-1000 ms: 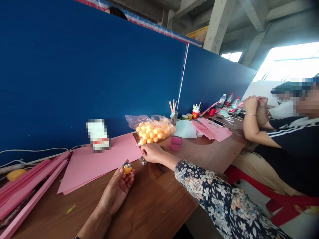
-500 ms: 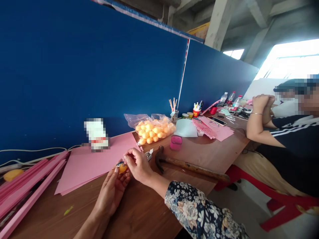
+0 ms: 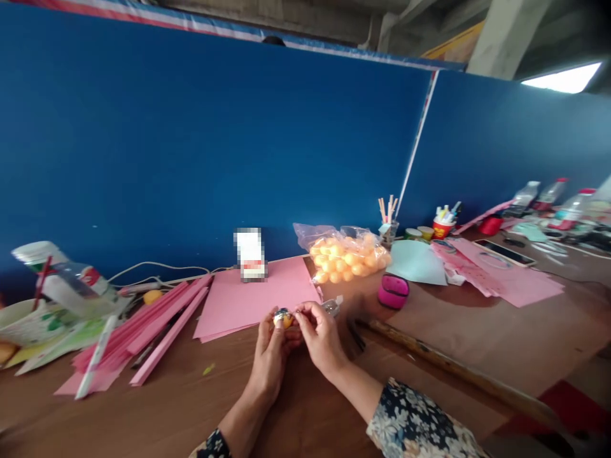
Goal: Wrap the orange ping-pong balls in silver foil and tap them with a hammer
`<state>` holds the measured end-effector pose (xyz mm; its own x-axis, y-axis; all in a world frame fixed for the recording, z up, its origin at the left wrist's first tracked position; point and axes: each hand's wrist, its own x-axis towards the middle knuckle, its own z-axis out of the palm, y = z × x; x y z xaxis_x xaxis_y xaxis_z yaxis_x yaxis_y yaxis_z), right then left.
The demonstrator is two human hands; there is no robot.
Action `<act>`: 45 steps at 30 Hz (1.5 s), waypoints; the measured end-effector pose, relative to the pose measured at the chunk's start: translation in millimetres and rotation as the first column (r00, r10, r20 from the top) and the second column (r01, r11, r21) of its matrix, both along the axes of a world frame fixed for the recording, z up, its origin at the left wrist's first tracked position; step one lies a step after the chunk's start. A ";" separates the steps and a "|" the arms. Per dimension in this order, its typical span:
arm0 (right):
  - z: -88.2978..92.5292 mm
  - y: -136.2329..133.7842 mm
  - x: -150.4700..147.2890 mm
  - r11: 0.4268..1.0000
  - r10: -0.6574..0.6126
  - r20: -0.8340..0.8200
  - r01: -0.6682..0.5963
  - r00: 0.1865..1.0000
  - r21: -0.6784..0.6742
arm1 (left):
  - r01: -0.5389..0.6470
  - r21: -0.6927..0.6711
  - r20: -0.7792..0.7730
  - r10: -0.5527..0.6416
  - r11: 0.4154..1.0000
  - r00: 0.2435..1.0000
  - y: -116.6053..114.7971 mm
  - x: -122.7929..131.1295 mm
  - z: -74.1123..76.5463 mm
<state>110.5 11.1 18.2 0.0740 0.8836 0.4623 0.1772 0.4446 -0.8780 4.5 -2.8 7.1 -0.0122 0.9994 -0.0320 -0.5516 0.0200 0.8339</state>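
A: Grip status?
B: From my remote seat: L hand point(image 3: 268, 362) closed around yellow ball point(image 3: 287, 322), silvery-dark on top; R hand point(image 3: 323, 338) just right of it, can't tell whether its fingertips clasp anything.
A: Done vs. left?
B: Approx. midway on this one, I judge: top covered, yellow showing below. Beyond the grip, bagged orange balls point(image 3: 340, 263) look plain, i.e. not begun.

Right sleeve point(image 3: 420, 420) of dark navy cloth, printed all over with white leaves and cream flowers, left sleeve point(image 3: 214, 445) similarly patterned in pale floral, hands point(image 3: 326, 340) seen bare
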 end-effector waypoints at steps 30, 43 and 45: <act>-18.2 7.8 6.1 0.997 0.024 0.141 -0.014 0.990 -0.071 | -0.061 -0.003 0.216 0.060 0.998 0.975 4.5 3.0 -6.0; -26.0 13.9 12.1 0.988 -0.002 0.145 0.025 0.989 -0.155 | -0.101 -0.060 0.216 0.112 0.993 0.970 3.4 3.5 -2.3; -20.4 12.6 12.2 0.987 -0.049 0.210 0.080 0.976 -0.141 | -0.111 -0.072 0.207 0.124 0.991 0.970 3.9 3.8 -1.9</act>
